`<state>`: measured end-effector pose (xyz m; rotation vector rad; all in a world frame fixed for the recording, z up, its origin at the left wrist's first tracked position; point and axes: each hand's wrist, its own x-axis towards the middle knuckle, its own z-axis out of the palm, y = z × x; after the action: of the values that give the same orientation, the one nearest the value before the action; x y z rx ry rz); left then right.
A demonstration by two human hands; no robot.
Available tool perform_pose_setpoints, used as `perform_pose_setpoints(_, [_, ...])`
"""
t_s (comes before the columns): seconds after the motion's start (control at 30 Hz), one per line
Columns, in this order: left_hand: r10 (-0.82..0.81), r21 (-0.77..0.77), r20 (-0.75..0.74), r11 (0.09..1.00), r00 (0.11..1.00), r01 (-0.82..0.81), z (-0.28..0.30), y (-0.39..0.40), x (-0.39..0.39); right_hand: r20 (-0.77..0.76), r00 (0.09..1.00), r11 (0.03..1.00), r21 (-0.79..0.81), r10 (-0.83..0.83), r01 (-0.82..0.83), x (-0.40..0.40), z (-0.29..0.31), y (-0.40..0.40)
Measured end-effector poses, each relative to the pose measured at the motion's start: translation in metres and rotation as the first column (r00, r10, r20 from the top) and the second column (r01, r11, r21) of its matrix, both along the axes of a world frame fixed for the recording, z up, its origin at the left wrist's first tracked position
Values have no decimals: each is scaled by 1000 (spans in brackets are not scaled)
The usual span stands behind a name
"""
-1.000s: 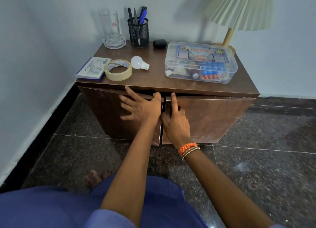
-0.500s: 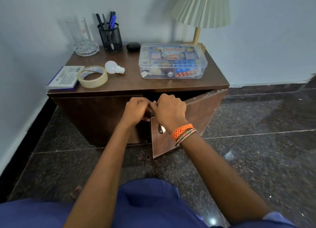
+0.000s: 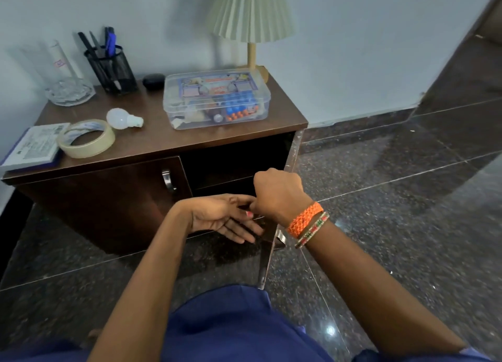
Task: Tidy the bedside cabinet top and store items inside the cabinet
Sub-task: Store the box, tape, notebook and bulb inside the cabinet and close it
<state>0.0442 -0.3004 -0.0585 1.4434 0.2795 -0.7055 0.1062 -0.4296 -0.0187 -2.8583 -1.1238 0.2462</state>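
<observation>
the right hand [image 3: 278, 194], fingers curled, seems to grip the top edge of the right door [image 3: 282, 198], swung wide toward the near side so the dark inside of the cabinet [image 3: 231, 166] is reachable. the left hand [image 3: 222, 217] hangs open and empty beside it. the plastic box [image 3: 216, 96], tape roll [image 3: 87, 138], bulb [image 3: 122, 118] and booklet [image 3: 34, 145] wait on top; the left door [image 3: 103, 196] stays closed.

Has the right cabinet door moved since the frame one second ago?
Yes. The right door has swung outward from the fixed cabinet top, now edge-on, exposing the dark inside; the right hand is at its top edge.
</observation>
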Motion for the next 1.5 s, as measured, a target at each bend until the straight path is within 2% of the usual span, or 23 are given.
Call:
perform_pose_setpoints(0.1, [120,53,130,990,984,-128,-3,-28,20,56,985,983,86,-165,159,17,-13,-18])
perform_pose_setpoints(0.17, [206,116,247,964,947,-240,-4,-40,36,-33,965,954,144,-261,263,31,-17,-19])
perform_pose_setpoints(0.23, [249,101,274,953,929,-285,-3,-47,45,-127,949,938,161,-288,306,36,-17,-13])
perform_pose_setpoints(0.3, [270,48,260,955,927,-292,-4,-50,45,-110,946,938,139,-305,318,37,-19,-9])
perform_pose_setpoints(0.4, [278,-114,239,960,930,-257,-11,-53,41,-134,938,937,103,-320,334,40,-22,-14])
perform_pose_setpoints(0.47, [307,-146,255,950,917,-277,-14,-56,44,-146,932,935,81,-333,346,47,-20,-27])
perform_pose_setpoints(0.6, [240,52,385,958,891,-281,-9,-64,54,-76,925,920,95,-373,379,83,-14,-68])
perform_pose_setpoints(0.67, [197,102,419,960,886,-262,-9,-69,59,-46,919,915,90,-391,394,96,-10,-79])
perform_pose_setpoints(0.77, [153,153,434,959,888,-240,-10,-79,66,-30,922,919,76,-385,386,92,-13,-77])
perform_pose_setpoints(0.9, [141,177,453,953,880,-244,-13,-84,69,20,910,903,136,-415,408,89,-17,-77])
perform_pose_setpoints(1.0, [236,142,488,928,840,-343,-12,-73,66,-6,894,887,126,-448,445,91,-16,-74])
perform_pose_setpoints(1.03, [317,135,514,888,797,-440,-12,-68,64,35,889,887,97,-456,451,86,-17,-68])
perform_pose_setpoints(1.07, [436,135,541,799,719,-586,-12,-63,62,106,889,895,77,-445,438,81,-20,-59])
perform_pose_setpoints(1.1, [573,123,559,657,599,-744,-16,-54,58,176,897,914,94,-406,395,75,-23,-47])
perform_pose_setpoints(1.13, [704,94,552,479,446,-873,-20,-43,53,204,919,936,176,-336,303,67,-29,-31])
perform_pose_setpoints(1.17, [813,58,511,292,279,-955,-25,-30,45,163,958,943,277,-238,187,58,-35,-11])
perform_pose_setpoints(1.2, [880,43,460,114,122,-992,-31,-14,37,39,992,917,387,-122,98,48,-41,11])
perform_pose_setpoints(1.23, [904,62,427,-17,11,-998,-36,3,25,-144,990,886,458,-6,72,38,-49,34])
perform_pose_setpoints(1.27, [910,93,410,-109,-62,-990,-41,18,13,-326,941,868,489,90,87,30,-57,57])
perform_pose_setpoints(1.33, [905,108,390,-228,-170,-968,-45,44,-10,-547,815,859,495,191,130,16,-72,97])
perform_pose_setpoints(1.4, [891,95,386,-296,-238,-951,-46,60,-27,-619,749,829,530,236,178,6,-82,128])
perform_pose_setpoints(1.5, [900,63,286,-361,-329,-930,-45,75,-42,-691,686,680,617,229,396,-3,-93,149])
